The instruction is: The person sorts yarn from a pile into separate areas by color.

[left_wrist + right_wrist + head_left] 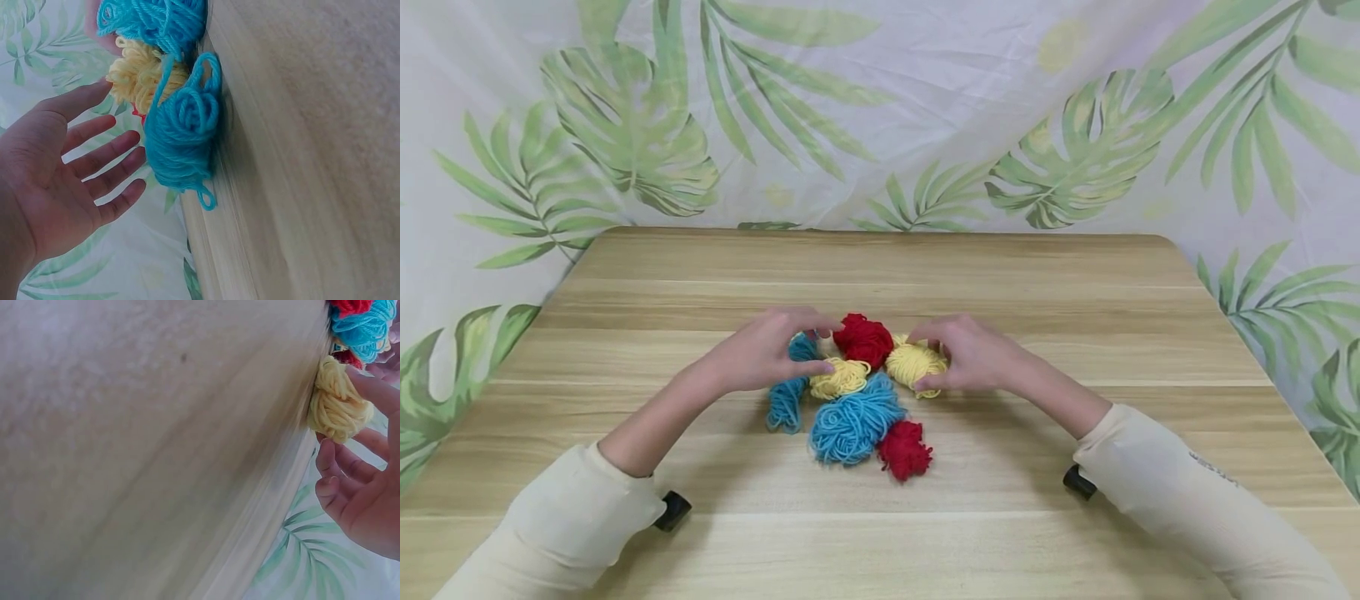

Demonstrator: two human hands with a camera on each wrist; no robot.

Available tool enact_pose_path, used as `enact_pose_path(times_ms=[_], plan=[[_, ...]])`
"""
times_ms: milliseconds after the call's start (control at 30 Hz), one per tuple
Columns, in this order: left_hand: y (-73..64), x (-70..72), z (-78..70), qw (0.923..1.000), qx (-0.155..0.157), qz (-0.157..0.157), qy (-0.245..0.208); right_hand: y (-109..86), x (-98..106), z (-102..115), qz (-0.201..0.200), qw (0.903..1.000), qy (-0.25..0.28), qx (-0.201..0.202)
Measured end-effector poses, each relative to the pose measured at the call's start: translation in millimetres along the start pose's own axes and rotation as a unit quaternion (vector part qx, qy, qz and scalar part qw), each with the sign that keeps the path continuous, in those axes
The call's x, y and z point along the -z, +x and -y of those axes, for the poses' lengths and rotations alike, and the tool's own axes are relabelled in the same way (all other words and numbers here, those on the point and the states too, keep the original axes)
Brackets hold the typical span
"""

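Six small bundles of yarn lie close together mid-table. My left hand (763,350) reaches over the left side with spread, relaxed fingers, its thumb by a yellow yarn bundle (842,380) and fingertips near the upper red yarn bundle (865,342). Beneath that hand is a darker blue yarn bundle (786,406), seen larger in the left wrist view. My right hand (973,354) curls its thumb and fingers round the right-hand yellow yarn bundle (916,364). Nearer me lie a bright blue yarn bundle (853,423) and a smaller red one (905,450).
The bundles rest on a wood-grain table (1030,517) with rounded far corners. Behind it hangs a pale cloth (940,100) printed with green leaves. Black wrist mounts (672,511) sit by both sleeves, close to the tabletop.
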State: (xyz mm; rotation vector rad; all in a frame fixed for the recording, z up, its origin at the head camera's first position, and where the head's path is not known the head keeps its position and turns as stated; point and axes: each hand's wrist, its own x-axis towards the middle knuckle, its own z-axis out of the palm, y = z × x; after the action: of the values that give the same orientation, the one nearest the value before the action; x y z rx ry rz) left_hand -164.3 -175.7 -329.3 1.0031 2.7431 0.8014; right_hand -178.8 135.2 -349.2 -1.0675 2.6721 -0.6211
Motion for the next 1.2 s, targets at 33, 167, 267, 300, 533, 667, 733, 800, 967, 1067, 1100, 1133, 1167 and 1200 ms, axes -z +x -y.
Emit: enact_pose_path(times_ms=[33, 167, 267, 300, 533, 667, 733, 800, 967, 1067, 1100, 1133, 1167, 1200], plan=[[0.8, 0.1, -0.6, 1.0, -0.002, 0.001, 0.0, 0.0, 0, 0, 0.001, 1.0, 0.001, -0.001], [2.9, 0.4, -3.2, 0.9999, -0.009, 0.006, 0.001, -0.3, 1, -2, 0.007, 0.9999, 0.009, -0.004], [3.1, 0.0, -4.3, 0.9998, -0.014, 0.013, -0.003, -0.1, 1, -3, 0.008, 0.9999, 0.012, -0.005], [3.1, -0.1, -4.8, 0.9997, -0.016, 0.017, -0.004, -0.1, 1, -4, 0.007, 0.9999, 0.014, -0.004], [3.0, -1.2, -6.8, 0.9987, -0.024, 0.045, -0.007, -2.8, 5, -6, -0.007, 0.9992, 0.04, -0.003], [4.2, -2.5, -7.1, 0.998, -0.034, 0.053, -0.004, -7.4, 9, -10, -0.017, 0.9984, 0.051, -0.021], [5.1, -3.3, -6.8, 0.9976, -0.043, 0.054, -0.001, -10.0, 10, -13, -0.022, 0.9977, 0.058, -0.029], [6.4, -4.5, -6.4, 0.9972, -0.051, 0.055, 0.0, -12.8, 11, -17, -0.028, 0.9969, 0.064, -0.035], [8.1, -7.2, -7.4, 0.9964, -0.06, 0.06, -0.004, -19.7, 14, -24, -0.042, 0.9954, 0.074, -0.044], [8.6, -8.4, -8.7, 0.9962, -0.06, 0.063, -0.008, -23.7, 16, -27, -0.053, 0.9948, 0.075, -0.046], [8.7, -8.7, -9.0, 0.9962, -0.059, 0.064, -0.01, -24.8, 16, -29, -0.056, 0.9946, 0.075, -0.046], [8.8, -9.1, -9.0, 0.9962, -0.058, 0.065, -0.011, -25.9, 17, -30, -0.059, 0.9945, 0.073, -0.046], [8.9, -9.5, -8.9, 0.9962, -0.057, 0.065, -0.012, -26.8, 17, -32, -0.06, 0.9945, 0.073, -0.045], [9.1, -9.9, -8.8, 0.9962, -0.056, 0.065, -0.013, -28.0, 18, -33, -0.061, 0.9942, 0.075, -0.047]])
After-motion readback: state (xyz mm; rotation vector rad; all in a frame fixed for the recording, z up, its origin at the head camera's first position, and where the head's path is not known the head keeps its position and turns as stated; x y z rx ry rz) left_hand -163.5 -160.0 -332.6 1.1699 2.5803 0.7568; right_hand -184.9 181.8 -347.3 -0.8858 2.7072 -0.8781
